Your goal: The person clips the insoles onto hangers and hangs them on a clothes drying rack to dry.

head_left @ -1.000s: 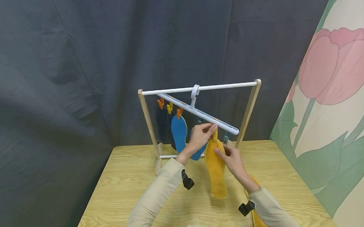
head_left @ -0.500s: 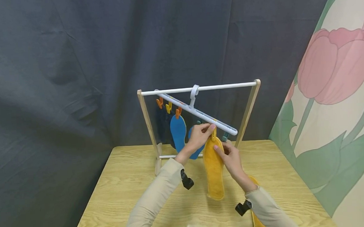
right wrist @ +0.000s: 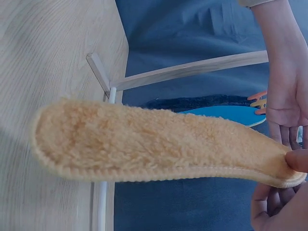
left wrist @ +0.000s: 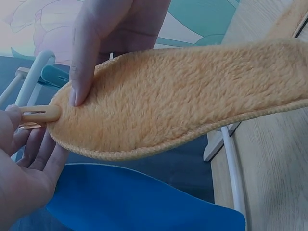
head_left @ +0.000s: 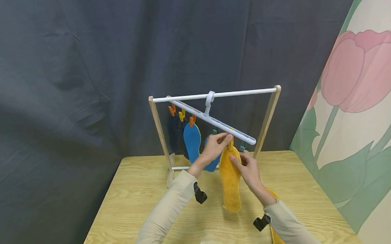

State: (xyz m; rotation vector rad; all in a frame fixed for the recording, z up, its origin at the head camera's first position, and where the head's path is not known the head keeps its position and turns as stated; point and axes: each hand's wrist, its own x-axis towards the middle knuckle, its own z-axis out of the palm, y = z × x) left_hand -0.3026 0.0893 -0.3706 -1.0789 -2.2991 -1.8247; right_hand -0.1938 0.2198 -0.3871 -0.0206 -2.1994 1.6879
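A fuzzy yellow insole (head_left: 231,186) hangs upright, its top end at a yellow clothespin (left wrist: 41,113) under the white hanger (head_left: 228,129). My left hand (head_left: 214,146) pinches the clothespin between thumb and fingers. With the thumb on the fuzzy face and fingers behind, my right hand (head_left: 251,170) grips the insole's upper right edge. In the left wrist view the clothespin's tip overlaps the insole's rounded end. A blue insole (head_left: 192,140) hangs from an orange clothespin (head_left: 192,121) farther left. Another blue insole (head_left: 213,165) is partly hidden behind my left hand.
The hanger hooks over the white bar of a wooden rack (head_left: 268,119), slanting towards me on the right. Teal clothespin (head_left: 243,146) hangs near its right end; orange and yellow clothespins (head_left: 181,115) hang left. Another yellow insole (head_left: 277,238) lies on the table (head_left: 136,197), under my right forearm.
The yellow insole's lower end has shifted slightly left, and my right hand has risen a little with it. My left hand keeps its pinch on the clothespin.
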